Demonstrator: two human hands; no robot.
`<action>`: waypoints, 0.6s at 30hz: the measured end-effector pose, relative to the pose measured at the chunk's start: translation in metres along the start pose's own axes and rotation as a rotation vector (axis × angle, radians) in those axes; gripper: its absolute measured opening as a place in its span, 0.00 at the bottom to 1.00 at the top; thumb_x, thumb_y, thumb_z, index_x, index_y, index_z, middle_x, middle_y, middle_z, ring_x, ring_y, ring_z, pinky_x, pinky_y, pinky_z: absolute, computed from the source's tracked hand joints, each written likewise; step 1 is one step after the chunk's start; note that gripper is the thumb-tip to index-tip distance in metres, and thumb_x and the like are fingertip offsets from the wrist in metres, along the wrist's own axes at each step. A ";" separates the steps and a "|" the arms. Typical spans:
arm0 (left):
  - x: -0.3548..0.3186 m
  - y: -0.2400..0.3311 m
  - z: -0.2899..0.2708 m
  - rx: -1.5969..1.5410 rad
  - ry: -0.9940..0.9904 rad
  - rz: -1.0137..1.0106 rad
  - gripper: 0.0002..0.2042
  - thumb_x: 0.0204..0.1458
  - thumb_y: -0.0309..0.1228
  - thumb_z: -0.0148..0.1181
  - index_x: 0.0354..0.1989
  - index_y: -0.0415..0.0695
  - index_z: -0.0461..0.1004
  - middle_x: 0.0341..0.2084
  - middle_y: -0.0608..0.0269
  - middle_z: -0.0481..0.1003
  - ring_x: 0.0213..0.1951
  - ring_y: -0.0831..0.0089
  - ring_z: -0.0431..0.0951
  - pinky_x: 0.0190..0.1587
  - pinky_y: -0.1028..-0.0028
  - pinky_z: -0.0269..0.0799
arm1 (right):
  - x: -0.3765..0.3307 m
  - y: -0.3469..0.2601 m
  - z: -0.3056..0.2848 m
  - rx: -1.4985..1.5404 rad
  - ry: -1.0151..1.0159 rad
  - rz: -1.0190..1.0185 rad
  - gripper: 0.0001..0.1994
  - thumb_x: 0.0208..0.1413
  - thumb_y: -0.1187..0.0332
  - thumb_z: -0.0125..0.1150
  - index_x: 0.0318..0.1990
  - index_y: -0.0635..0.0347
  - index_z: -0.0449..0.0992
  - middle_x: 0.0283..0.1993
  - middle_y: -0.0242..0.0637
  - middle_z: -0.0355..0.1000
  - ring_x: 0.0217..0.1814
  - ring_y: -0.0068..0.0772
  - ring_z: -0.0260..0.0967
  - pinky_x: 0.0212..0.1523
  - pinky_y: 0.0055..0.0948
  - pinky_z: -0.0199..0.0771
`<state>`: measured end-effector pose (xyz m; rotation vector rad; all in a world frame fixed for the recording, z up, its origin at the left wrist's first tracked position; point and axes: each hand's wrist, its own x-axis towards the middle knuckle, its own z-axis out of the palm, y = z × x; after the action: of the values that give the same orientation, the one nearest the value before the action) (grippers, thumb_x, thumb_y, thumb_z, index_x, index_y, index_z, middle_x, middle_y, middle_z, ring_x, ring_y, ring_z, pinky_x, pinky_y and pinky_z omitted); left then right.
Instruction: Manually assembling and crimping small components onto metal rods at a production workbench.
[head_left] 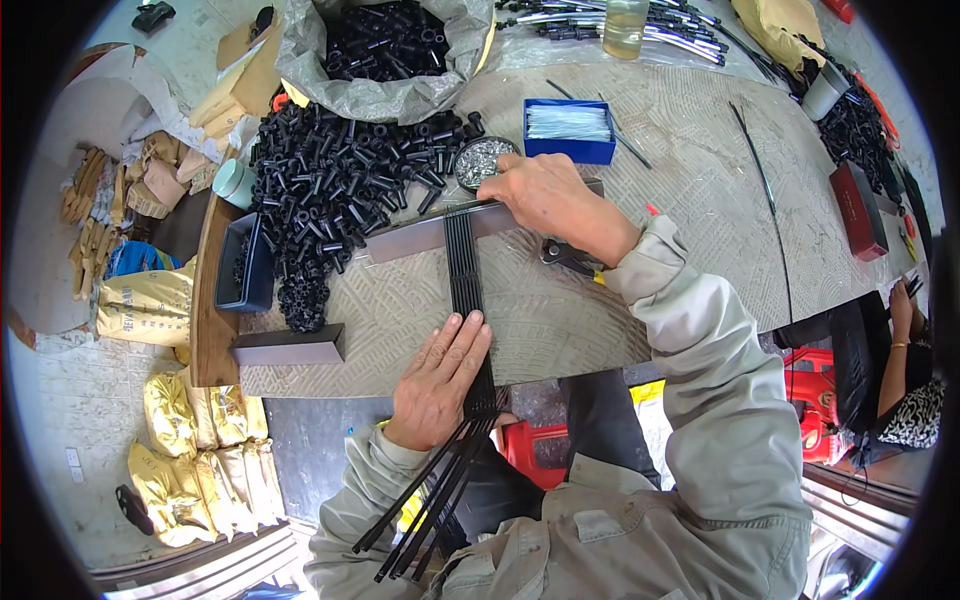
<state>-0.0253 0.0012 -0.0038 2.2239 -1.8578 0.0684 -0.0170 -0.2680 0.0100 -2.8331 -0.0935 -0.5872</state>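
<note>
Presently: left hand [440, 375] flat on black rods [464, 265], right hand [545, 195] pressing grey bar [440, 232] across them; rods likely to fan apart if either palm lifts.

Black rods [463, 262] partly hidden under metal bar [440, 230] & left hand [440, 380]; small parts in round tin [484, 160] too tiny to ID.

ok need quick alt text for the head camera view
A person's left hand presses a bundle of black rods flat on a workbench; the right hand holds a grey metal bar across them, beside a pile of black plastic parts.
</note>
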 end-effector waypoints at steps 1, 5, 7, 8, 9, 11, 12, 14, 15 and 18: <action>-0.001 0.000 0.000 0.001 0.002 0.001 0.43 0.36 0.58 0.60 0.55 0.35 0.61 0.56 0.48 0.60 0.59 0.54 0.58 0.58 0.62 0.55 | 0.000 -0.001 -0.001 0.006 -0.006 -0.003 0.07 0.49 0.69 0.51 0.32 0.48 0.77 0.30 0.38 0.69 0.29 0.45 0.70 0.26 0.39 0.67; -0.002 -0.001 0.002 0.017 -0.002 0.007 0.43 0.36 0.57 0.60 0.55 0.35 0.61 0.56 0.49 0.60 0.59 0.54 0.58 0.58 0.62 0.55 | 0.000 0.000 0.001 0.034 0.001 -0.015 0.07 0.49 0.69 0.51 0.31 0.50 0.77 0.29 0.37 0.68 0.29 0.45 0.70 0.25 0.39 0.67; -0.001 -0.001 0.001 0.006 -0.002 0.005 0.43 0.36 0.57 0.60 0.55 0.36 0.61 0.56 0.49 0.60 0.59 0.54 0.58 0.58 0.62 0.54 | 0.002 0.000 0.007 0.071 0.044 -0.034 0.06 0.49 0.70 0.51 0.31 0.51 0.76 0.29 0.37 0.68 0.28 0.44 0.70 0.25 0.39 0.66; 0.000 0.000 -0.001 -0.003 -0.002 0.003 0.43 0.35 0.57 0.60 0.55 0.36 0.61 0.56 0.49 0.60 0.59 0.54 0.58 0.58 0.62 0.54 | 0.003 -0.001 0.007 0.073 0.044 -0.034 0.06 0.49 0.70 0.51 0.31 0.51 0.76 0.29 0.37 0.68 0.28 0.44 0.70 0.25 0.39 0.66; 0.001 0.001 -0.002 -0.012 -0.002 0.000 0.43 0.35 0.57 0.60 0.55 0.36 0.61 0.56 0.49 0.60 0.59 0.54 0.58 0.58 0.62 0.54 | 0.004 -0.002 0.008 0.062 0.045 -0.038 0.06 0.47 0.71 0.52 0.30 0.52 0.75 0.30 0.37 0.69 0.29 0.43 0.70 0.25 0.39 0.67; 0.002 0.003 -0.003 -0.026 -0.002 -0.009 0.43 0.35 0.57 0.60 0.55 0.36 0.61 0.56 0.49 0.60 0.59 0.54 0.58 0.58 0.62 0.54 | 0.006 -0.004 0.009 0.040 0.048 -0.045 0.05 0.43 0.74 0.53 0.28 0.54 0.74 0.31 0.37 0.70 0.30 0.42 0.71 0.25 0.38 0.67; 0.003 0.004 -0.004 -0.041 0.001 -0.018 0.43 0.35 0.57 0.60 0.55 0.36 0.61 0.56 0.49 0.60 0.59 0.54 0.58 0.58 0.62 0.54 | 0.006 -0.005 0.010 0.042 0.048 -0.043 0.05 0.43 0.74 0.53 0.28 0.54 0.74 0.31 0.37 0.70 0.30 0.42 0.71 0.25 0.38 0.67; 0.003 0.005 -0.004 -0.056 0.001 -0.025 0.43 0.35 0.57 0.60 0.55 0.36 0.61 0.56 0.49 0.60 0.59 0.54 0.58 0.58 0.61 0.54 | 0.006 -0.004 0.014 0.078 0.091 -0.084 0.02 0.45 0.72 0.53 0.27 0.56 0.72 0.29 0.37 0.69 0.30 0.43 0.70 0.25 0.37 0.67; 0.004 0.005 -0.005 -0.060 -0.001 -0.032 0.43 0.35 0.57 0.61 0.55 0.36 0.61 0.56 0.49 0.60 0.59 0.53 0.58 0.58 0.61 0.54 | 0.007 -0.003 0.016 0.095 0.113 -0.104 0.02 0.46 0.71 0.53 0.26 0.57 0.72 0.28 0.37 0.68 0.30 0.43 0.70 0.26 0.37 0.67; 0.005 0.006 -0.005 -0.067 -0.004 -0.042 0.43 0.34 0.57 0.61 0.55 0.37 0.61 0.56 0.49 0.60 0.59 0.53 0.58 0.58 0.60 0.55 | 0.010 -0.001 0.024 0.219 0.209 -0.130 0.02 0.45 0.72 0.53 0.26 0.58 0.71 0.28 0.37 0.67 0.31 0.42 0.70 0.27 0.37 0.67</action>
<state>-0.0300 -0.0033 0.0033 2.2186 -1.7872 -0.0061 0.0012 -0.2606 -0.0071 -2.5526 -0.2863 -0.8427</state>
